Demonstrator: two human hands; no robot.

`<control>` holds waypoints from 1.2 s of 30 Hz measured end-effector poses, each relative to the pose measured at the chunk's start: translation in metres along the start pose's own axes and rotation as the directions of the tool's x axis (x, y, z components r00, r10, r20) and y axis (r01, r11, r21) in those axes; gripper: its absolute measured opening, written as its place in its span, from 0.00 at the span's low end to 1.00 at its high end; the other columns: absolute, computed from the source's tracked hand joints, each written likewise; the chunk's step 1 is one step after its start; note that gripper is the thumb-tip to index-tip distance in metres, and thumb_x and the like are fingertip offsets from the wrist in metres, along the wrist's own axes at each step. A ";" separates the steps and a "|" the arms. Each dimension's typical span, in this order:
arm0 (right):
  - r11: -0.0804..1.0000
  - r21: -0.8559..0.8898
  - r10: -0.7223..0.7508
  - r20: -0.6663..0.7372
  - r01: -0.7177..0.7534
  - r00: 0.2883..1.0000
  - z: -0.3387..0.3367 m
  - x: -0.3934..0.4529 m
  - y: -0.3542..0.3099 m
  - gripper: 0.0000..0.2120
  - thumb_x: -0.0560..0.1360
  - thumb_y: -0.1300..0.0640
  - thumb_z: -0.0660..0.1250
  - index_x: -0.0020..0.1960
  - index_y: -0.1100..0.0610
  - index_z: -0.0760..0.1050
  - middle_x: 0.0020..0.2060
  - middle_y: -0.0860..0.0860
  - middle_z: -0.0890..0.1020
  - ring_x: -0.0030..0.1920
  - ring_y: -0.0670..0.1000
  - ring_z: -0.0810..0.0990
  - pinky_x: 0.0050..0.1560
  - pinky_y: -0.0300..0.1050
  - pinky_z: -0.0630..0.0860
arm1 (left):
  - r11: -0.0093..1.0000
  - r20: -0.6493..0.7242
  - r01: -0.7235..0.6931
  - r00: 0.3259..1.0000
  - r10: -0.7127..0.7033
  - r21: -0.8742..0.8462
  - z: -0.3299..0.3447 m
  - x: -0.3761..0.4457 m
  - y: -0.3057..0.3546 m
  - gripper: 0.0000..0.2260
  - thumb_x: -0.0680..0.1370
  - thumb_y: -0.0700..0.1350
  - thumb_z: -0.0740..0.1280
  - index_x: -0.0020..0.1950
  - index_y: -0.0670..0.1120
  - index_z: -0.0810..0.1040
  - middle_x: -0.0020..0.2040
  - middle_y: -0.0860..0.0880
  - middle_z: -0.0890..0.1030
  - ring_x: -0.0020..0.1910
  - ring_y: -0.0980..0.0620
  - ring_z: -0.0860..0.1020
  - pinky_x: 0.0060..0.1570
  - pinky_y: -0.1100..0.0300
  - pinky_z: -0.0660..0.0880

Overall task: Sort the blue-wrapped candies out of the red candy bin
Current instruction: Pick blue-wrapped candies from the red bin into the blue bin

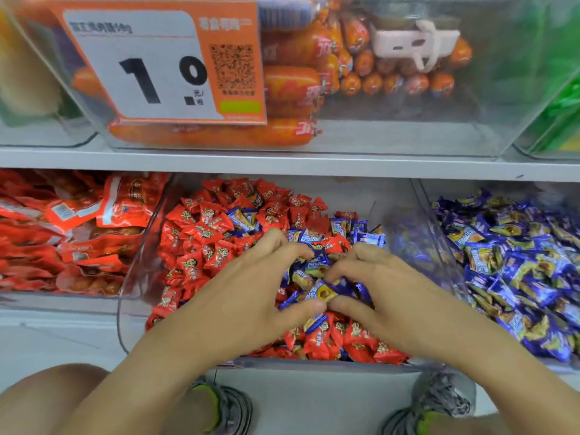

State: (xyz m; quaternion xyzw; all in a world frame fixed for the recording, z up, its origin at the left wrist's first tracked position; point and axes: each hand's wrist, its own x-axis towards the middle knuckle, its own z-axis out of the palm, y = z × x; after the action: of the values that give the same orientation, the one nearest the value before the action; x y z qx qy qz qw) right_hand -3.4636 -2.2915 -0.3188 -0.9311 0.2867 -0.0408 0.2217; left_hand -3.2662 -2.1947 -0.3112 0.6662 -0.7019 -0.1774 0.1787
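Observation:
A clear bin (141,246) on the lower shelf holds red-wrapped candies (201,237) with blue-wrapped candies (317,277) heaped in its middle and right part. My left hand (251,290) and my right hand (376,284) lie over that heap with curled fingers facing each other. Both close around the cluster of blue candies between them, fingertips and thumbs nearly meeting. More blue candies (241,218) lie scattered among the red ones farther back.
To the right stands a bin of blue-wrapped candies (518,262). On the left is a bin of red snack packets (72,233). The shelf above carries a bin of orange sausages (292,76) with a price tag (150,67). My shoes (226,406) show below.

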 end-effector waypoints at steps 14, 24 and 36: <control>0.980 0.190 0.088 -0.119 -0.064 0.989 -0.012 -0.002 -0.005 0.04 0.80 0.52 0.59 0.53 0.47 0.71 0.33 0.51 0.79 0.23 0.46 0.69 0.26 0.38 0.62 | 0.978 -0.025 0.099 0.994 -0.106 -0.185 -0.010 0.013 -0.015 0.07 0.72 0.47 0.73 0.43 0.53 0.75 0.40 0.52 0.81 0.34 0.52 0.78 0.39 0.49 0.76; 0.991 0.018 0.133 -0.154 -0.132 0.979 -0.016 0.020 -0.010 0.18 0.73 0.37 0.69 0.54 0.47 0.72 0.25 0.44 0.68 0.32 0.43 0.69 0.33 0.36 0.63 | 0.905 -0.116 0.060 0.986 -0.119 -0.421 -0.015 0.003 -0.007 0.08 0.82 0.51 0.56 0.58 0.61 0.71 0.23 0.51 0.62 0.23 0.52 0.60 0.24 0.70 0.62; 0.986 0.041 0.164 0.001 -0.164 0.986 -0.031 0.025 -0.001 0.06 0.80 0.44 0.61 0.53 0.45 0.72 0.24 0.42 0.75 0.28 0.44 0.71 0.32 0.37 0.66 | 1.000 0.222 -0.007 0.975 0.001 0.025 -0.012 -0.001 -0.016 0.18 0.73 0.65 0.67 0.61 0.64 0.78 0.52 0.64 0.78 0.50 0.63 0.75 0.53 0.61 0.73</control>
State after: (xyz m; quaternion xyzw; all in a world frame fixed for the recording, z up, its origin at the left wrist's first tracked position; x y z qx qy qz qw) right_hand -3.4481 -2.3166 -0.2912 -0.8996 0.3618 -0.0296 0.2429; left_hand -3.2462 -2.1947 -0.3083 0.6432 -0.7210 -0.2412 0.0909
